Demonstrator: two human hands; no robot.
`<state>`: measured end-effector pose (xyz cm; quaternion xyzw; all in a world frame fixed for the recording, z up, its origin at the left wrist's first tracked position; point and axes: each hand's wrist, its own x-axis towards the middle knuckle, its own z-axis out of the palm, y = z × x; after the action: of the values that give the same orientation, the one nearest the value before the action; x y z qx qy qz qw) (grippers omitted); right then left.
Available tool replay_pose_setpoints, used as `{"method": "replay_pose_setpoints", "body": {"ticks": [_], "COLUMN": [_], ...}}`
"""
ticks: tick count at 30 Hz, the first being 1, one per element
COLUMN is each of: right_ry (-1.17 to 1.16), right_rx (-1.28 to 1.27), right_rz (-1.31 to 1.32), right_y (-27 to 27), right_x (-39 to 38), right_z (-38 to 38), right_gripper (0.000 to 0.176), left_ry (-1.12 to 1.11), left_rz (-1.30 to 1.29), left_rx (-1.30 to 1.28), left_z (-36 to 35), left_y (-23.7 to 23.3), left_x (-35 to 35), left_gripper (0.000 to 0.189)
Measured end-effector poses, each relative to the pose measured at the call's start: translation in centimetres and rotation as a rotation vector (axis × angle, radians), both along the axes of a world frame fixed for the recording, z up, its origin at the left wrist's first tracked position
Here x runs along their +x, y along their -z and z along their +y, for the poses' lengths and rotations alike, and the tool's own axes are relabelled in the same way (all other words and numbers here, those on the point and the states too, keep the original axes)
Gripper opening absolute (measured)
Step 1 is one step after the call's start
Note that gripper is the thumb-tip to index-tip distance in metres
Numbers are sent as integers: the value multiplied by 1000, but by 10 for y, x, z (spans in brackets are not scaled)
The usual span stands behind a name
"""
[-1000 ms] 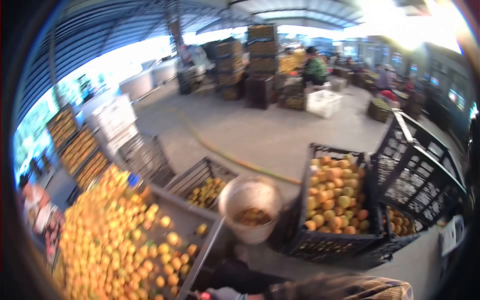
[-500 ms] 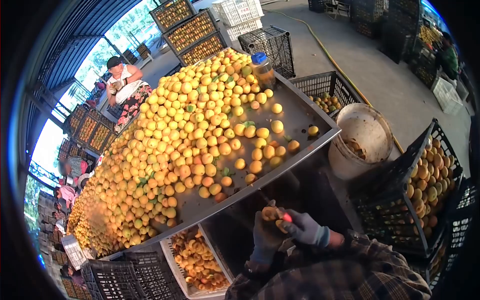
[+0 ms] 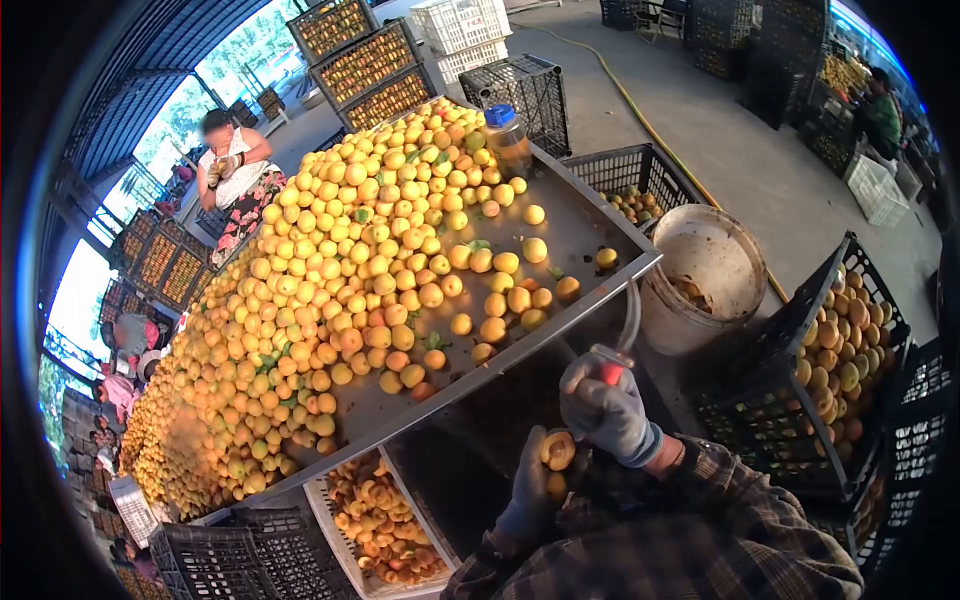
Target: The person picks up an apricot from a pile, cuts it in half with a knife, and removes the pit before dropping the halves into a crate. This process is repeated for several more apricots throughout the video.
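My left hand (image 3: 527, 487), in a grey work glove, is closed around a cut apricot (image 3: 557, 450) with its hollow inside facing up. Another piece of orange fruit shows just below it, against the same hand. Up and to the right, my gloved right hand (image 3: 607, 408) grips a red-handled knife (image 3: 611, 372), and a pale curved metal part sticks out toward the table edge. The two hands are apart, both in front of the metal table (image 3: 590, 225) heaped with whole apricots (image 3: 330, 260). Below the table's edge, a white crate (image 3: 425, 520) holds opened apricot halves (image 3: 385, 515).
A dirty white bucket (image 3: 690, 320) stands by the table corner. Black crates of fruit (image 3: 850, 345) are at my right, more black crates (image 3: 245, 555) at lower left. A blue-lidded jar (image 3: 508, 140) sits on the table. A person (image 3: 235, 170) works across it.
My right hand has lifted the knife up and away from the apricot, toward the table edge. My left hand keeps the fruit, now turned with its opened side showing. The view has shifted slightly.
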<state>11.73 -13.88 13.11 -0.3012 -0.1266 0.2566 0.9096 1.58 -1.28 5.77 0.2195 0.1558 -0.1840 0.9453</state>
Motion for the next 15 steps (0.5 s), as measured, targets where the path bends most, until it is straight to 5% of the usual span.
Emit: {"method": "replay_pose_setpoints", "body": {"ticks": [9, 11, 13, 14, 15], "right_ry": [71, -76, -168, -261, -266], "right_rx": [-19, -22, 18, 61, 63], "right_rz": [8, -89, -50, -23, -24], "right_y": [14, 23, 33, 37, 39], "right_x": [-12, -8, -8, -6, -5], "right_z": [5, 1, 1, 2, 3], "right_gripper": [10, 12, 15, 19, 19], "left_ry": [-11, -25, 61, 58, 61], "left_rz": [49, 105, -61, -59, 27], "left_rx": [109, 147, 457, 458, 100], "left_z": [-11, -11, -9, -7, -2], "left_y": [-6, -4, -7, -2, 6], "left_x": [-3, -7, -19, -20, -19], "left_gripper": [36, 34, 28, 28, 31]}}
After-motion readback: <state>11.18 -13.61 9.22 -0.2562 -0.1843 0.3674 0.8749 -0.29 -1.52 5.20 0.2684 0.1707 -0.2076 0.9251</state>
